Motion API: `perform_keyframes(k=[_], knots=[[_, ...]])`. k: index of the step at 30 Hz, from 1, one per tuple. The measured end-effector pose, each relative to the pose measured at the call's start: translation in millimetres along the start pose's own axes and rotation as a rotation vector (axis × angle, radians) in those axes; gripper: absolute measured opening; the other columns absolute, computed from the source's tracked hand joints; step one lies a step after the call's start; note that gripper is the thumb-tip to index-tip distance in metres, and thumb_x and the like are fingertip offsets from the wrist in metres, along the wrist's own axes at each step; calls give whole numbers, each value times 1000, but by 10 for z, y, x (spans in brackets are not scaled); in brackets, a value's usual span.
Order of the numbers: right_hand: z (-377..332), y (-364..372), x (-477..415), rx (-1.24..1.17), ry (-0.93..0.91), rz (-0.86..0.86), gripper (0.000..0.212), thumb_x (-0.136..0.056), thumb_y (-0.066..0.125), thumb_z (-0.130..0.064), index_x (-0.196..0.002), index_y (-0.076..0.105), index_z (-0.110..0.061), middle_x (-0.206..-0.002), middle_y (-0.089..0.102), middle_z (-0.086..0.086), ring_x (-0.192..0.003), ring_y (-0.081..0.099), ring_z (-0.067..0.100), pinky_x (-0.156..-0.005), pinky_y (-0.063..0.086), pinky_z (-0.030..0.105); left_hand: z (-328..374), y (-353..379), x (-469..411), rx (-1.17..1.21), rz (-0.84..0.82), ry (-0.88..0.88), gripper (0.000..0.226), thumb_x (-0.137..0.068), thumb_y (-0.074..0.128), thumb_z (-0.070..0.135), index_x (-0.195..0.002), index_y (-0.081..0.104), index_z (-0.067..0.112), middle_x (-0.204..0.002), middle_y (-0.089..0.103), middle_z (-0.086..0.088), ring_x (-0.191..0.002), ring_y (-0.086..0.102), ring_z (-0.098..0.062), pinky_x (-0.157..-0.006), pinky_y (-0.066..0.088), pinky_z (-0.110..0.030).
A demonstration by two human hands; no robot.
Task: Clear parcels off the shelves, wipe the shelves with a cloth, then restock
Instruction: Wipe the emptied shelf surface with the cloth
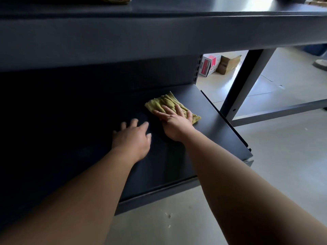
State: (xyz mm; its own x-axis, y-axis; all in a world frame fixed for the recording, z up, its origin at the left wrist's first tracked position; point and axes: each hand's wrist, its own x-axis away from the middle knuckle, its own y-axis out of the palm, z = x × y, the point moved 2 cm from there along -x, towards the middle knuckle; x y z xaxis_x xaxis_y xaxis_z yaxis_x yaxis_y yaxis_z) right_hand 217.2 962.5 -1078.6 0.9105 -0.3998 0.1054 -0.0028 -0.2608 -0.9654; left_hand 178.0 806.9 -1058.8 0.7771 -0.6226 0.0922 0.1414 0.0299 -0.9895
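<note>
Head view: the right hand (174,122) lies flat, fingers straight and spread, pressing a yellow-green terry cloth (169,103) onto the dark blue-grey metal lower shelf (221,137). The cloth sits near the shelf's right end, toward the back. The left hand (131,137) rests palm-down on the same shelf just beside the right hand, fingers extended and slightly spread, holding nothing. A dark metal upper shelf (159,36) spans the frame above; the edge of a tan parcel (85,0) shows on its top at the upper left. Beyond the perforated upright, a red-and-white carton (210,65) and a brown cardboard box (228,64) stand touching on the pale grey floor (283,174).
</note>
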Motion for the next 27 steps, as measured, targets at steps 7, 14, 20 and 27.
perform_keyframes(k=[7, 14, 20, 27], knots=[[353, -134, -363, -35, 164, 17, 49, -100, 26, -40, -146, 15, -53, -161, 2, -13, -148, -12, 27, -111, -9, 62, 183, 16, -203, -101, 55, 20, 50, -98, 27, 48, -143, 31, 28, -144, 32, -3, -122, 37, -30, -88, 41, -43], [754, -259, -415, -104, 378, 28, 53, -99, 26, -41, -148, 10, -50, -161, -4, -10, -147, -15, 27, -112, -10, 62, 215, 67, -243, -132, 74, -6, 52, -98, 24, 48, -146, 23, 30, -141, 30, -4, -117, 37, -31, -82, 45, -43], [879, -212, -82, -33, 482, 69, 52, -98, 20, -48, -148, 6, -50, -162, -3, -6, -148, -8, 26, -113, 2, 56, 201, 86, -243, -124, 33, -20, 53, -99, 23, 46, -149, 18, 30, -146, 25, -5, -122, 33, -32, -88, 42, -45], [924, -84, 546, -34, 518, 113, 53, -97, 16, -50, -149, 5, -47, -162, -2, -4, -148, -10, 27, -115, -8, 55, 190, 88, -62, -97, -62, -47, 54, -99, 19, 48, -150, 9, 35, -157, 10, -2, -141, 14, -31, -104, 29, -61]])
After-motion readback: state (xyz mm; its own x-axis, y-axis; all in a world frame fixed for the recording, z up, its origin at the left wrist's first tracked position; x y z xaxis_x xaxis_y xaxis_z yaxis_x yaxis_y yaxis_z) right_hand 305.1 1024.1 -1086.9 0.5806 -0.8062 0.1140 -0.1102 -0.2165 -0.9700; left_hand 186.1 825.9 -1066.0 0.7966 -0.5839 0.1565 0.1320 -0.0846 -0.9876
